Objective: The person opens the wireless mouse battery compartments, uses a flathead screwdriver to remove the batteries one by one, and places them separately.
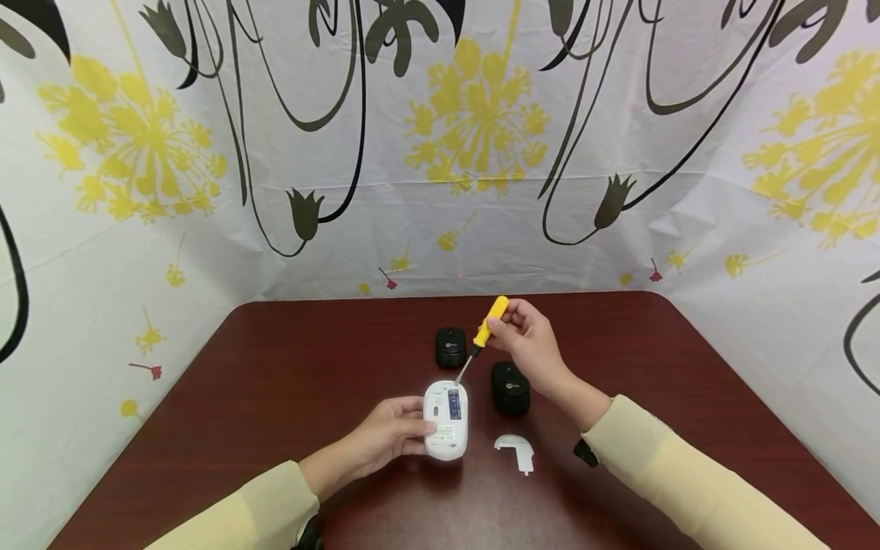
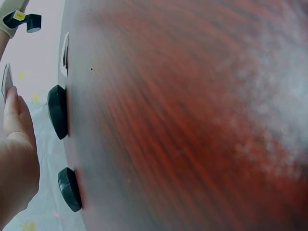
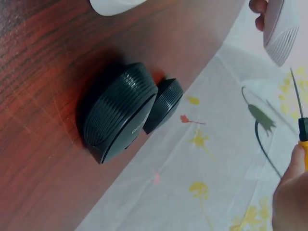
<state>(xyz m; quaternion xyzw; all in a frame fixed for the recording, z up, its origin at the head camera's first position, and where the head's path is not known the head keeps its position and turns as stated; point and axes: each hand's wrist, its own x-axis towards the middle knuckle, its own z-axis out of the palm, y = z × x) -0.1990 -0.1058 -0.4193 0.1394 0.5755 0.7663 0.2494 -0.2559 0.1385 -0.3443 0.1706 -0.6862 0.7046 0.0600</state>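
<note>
My left hand [image 1: 386,437] holds a white computer mouse [image 1: 445,447] with its underside turned up, thumb on the near part of it. A blue battery [image 1: 454,405] sits in the mouse's uncovered slot. In my right hand [image 1: 529,341] is a screwdriver [image 1: 491,318] with a yellow handle and a thin metal shaft. Its tip points down at the mouse's far end in the head view; in the right wrist view, the screwdriver [image 3: 303,126] appears apart from the white mouse [image 3: 281,36]. A white cover piece [image 1: 520,451] lies on the table, right of the mouse.
Two black mice stand on the dark red wooden table [image 1: 309,351]: one black mouse [image 1: 451,347] beyond the white one, the other black mouse [image 1: 511,388] below my right hand. A patterned white cloth [image 1: 385,160] hangs behind the table's far edge.
</note>
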